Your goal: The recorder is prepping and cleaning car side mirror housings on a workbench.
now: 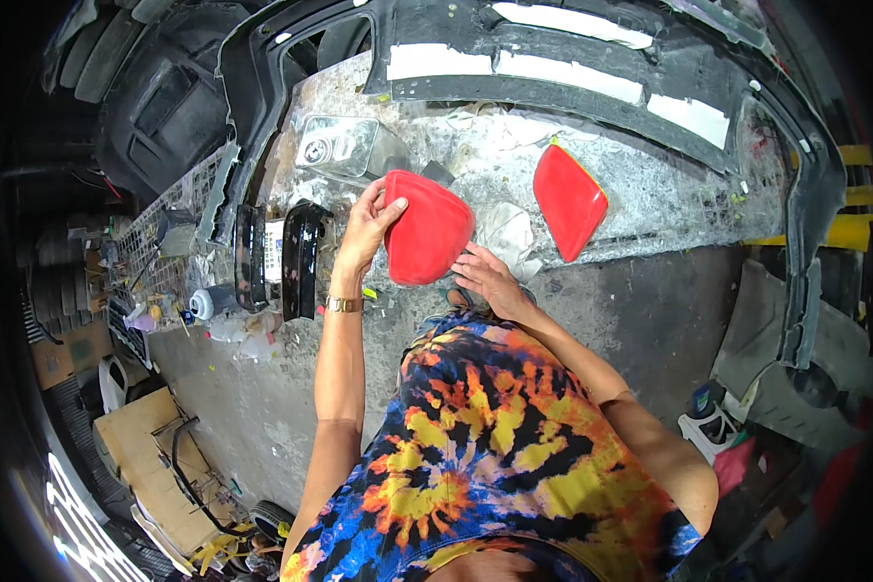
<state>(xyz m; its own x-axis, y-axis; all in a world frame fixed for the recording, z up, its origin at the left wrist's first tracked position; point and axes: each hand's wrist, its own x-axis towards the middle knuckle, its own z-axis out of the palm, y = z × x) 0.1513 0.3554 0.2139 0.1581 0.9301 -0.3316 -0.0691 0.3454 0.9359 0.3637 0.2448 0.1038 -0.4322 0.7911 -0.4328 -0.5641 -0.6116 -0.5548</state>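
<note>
Left hand [367, 225]: its fingers and thumb are clamped on the left edge of a rounded red panel [429, 228], the thumb lying over its face.
Right hand [490, 278]: fingers extended and slightly apart, at the panel's lower right edge; contact cannot be told.
Held panel: between the two hands' fingers, raised in front of the person.
Wristwatch [344, 304]: below the left fingers, on that wrist.
Crumpled white sheet [507, 238]: just beyond the right fingers.
Metal can [349, 145]: beyond the left fingers, lying on its side.
Second red panel [569, 204]: right of and beyond the right fingers, on the speckled worktop [650, 209].
Glossy black parts [306, 257]: left of the left fingers, upright.
Black bumper [800, 252]: farthest beyond both hands' fingers, arching around the worktop, with white strips [567, 76] on it.
</note>
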